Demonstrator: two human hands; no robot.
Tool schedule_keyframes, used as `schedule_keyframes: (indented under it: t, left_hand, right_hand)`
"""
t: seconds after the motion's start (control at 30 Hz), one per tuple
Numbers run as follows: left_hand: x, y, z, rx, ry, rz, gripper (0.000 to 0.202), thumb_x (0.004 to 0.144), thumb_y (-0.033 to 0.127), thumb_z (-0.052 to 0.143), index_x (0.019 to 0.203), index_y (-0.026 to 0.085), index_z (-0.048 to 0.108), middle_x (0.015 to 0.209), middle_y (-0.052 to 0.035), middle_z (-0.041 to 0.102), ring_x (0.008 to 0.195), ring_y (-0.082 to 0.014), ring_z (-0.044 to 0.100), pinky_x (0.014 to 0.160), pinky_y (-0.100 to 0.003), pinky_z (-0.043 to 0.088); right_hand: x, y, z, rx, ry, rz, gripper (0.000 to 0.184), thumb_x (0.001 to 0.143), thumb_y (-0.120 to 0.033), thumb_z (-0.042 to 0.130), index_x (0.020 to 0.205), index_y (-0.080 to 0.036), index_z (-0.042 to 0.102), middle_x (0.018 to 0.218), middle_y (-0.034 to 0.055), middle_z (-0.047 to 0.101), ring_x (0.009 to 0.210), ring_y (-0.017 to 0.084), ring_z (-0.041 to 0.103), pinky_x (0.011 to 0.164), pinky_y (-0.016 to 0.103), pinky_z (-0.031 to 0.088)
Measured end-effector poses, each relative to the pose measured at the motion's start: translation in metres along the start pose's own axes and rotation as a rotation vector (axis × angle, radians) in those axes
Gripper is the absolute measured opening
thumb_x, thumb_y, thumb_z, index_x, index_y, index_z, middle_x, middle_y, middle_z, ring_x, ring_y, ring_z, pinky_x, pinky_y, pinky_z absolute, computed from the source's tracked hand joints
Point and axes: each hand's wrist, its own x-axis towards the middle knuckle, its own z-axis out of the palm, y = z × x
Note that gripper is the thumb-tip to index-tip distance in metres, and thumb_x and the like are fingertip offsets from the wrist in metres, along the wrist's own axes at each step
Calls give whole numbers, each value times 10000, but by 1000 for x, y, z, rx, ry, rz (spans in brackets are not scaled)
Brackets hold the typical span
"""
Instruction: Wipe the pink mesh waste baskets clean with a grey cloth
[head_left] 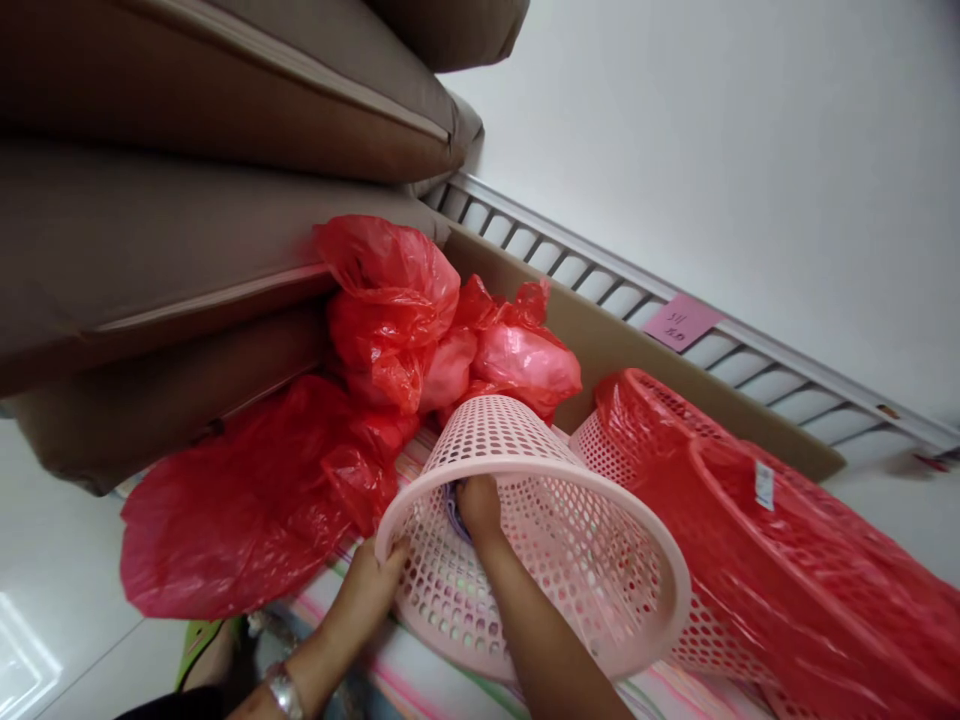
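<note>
A pink perforated plastic basket (570, 520) lies tilted on its side, its mouth turned toward me. My left hand (369, 583) grips the basket's rim at the lower left; a silver bracelet sits on that wrist. My right hand (478, 503) reaches deep inside the basket with fingers closed on something purplish that I cannot make out. Red plastic bags (390, 310) are heaped just behind and to the left of the basket.
A brown sofa (187, 200) fills the upper left. More baskets wrapped in red plastic (787, 560) lie at the right. A cardboard sheet (637, 345) and a white slatted rail (600, 270) with a pink note (681, 322) lean along the wall. Striped cloth lies beneath the baskets.
</note>
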Motion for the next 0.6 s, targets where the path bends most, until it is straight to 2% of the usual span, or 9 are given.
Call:
schedule_keyframes:
  t: [0.07, 0.17, 0.23, 0.3, 0.33, 0.37, 0.43, 0.5, 0.6]
  left_hand:
    - [-6, -5, 2, -87, -16, 2, 406, 800, 355, 469, 1018, 76, 666, 866, -112, 733, 854, -277, 657, 839, -380, 487]
    - [-25, -15, 11, -193, -67, 51, 419, 824, 364, 464, 1117, 111, 625, 945, -89, 729, 1008, -259, 621, 914, -352, 462]
    - [-39, -20, 17, -209, -119, 84, 422, 839, 373, 460, 1154, 133, 605, 1055, -84, 705, 1119, -247, 564, 973, -340, 427]
    - [-49, -23, 20, -198, -167, 73, 426, 850, 383, 454, 1170, 140, 597, 1155, -82, 665, 1176, -242, 524, 1013, -339, 397]
    - [-52, -24, 21, -188, -179, 59, 434, 856, 384, 448, 1188, 140, 585, 1193, -82, 645, 1201, -240, 503, 1030, -342, 382]
    - [-53, -25, 22, -178, -180, 46, 445, 861, 385, 444, 1213, 142, 566, 1224, -80, 625, 1222, -237, 483, 1043, -346, 369]
    - [-52, -27, 22, -165, -165, 45, 461, 869, 385, 438, 1255, 149, 528, 1277, -73, 586, 1267, -232, 435, 1066, -352, 343]
    - [-50, -29, 23, -167, -172, 46, 460, 873, 391, 435, 1262, 161, 521, 1306, -64, 561, 1298, -232, 391, 1076, -359, 330]
    - [-47, -31, 25, -196, -199, 10, 453, 871, 403, 436, 1239, 163, 545, 1296, -65, 568, 1307, -244, 377, 1061, -369, 355]
  right_hand:
    - [-32, -7, -9, -56, -32, 13, 287, 695, -69, 462, 936, -82, 617, 941, 167, 623, 930, 293, 561, 845, 409, 415]
    - [-108, -3, -18, -128, -77, -25, 296, 689, -92, 442, 934, -120, 606, 901, 137, 627, 866, 284, 574, 791, 394, 437]
    - [-156, 12, -20, -158, -26, -104, 432, 668, -112, 460, 1087, -128, 562, 1050, 140, 613, 1000, 291, 548, 885, 399, 410]
    - [-185, 25, -22, -146, -3, -166, 492, 639, -127, 481, 1127, -135, 541, 1087, 134, 607, 1039, 289, 539, 922, 397, 396]
    - [-189, 27, -22, -127, 5, -160, 496, 637, -129, 480, 1129, -138, 540, 1092, 132, 605, 1048, 286, 537, 933, 397, 391]
    - [-184, 28, -22, -99, 8, -131, 475, 646, -130, 472, 1115, -142, 547, 1077, 129, 609, 1036, 280, 543, 931, 397, 392]
    - [-155, 21, -21, -19, 27, -33, 403, 689, -143, 442, 1071, -148, 571, 1032, 126, 620, 1008, 269, 554, 918, 401, 398]
    - [-110, 13, -17, 87, 85, 45, 317, 757, -202, 409, 1001, -153, 605, 958, 122, 639, 969, 264, 567, 885, 403, 415]
    - [-46, 11, -5, 216, 167, 42, 355, 831, -298, 338, 1000, -163, 620, 984, 110, 648, 1012, 252, 547, 884, 402, 416]
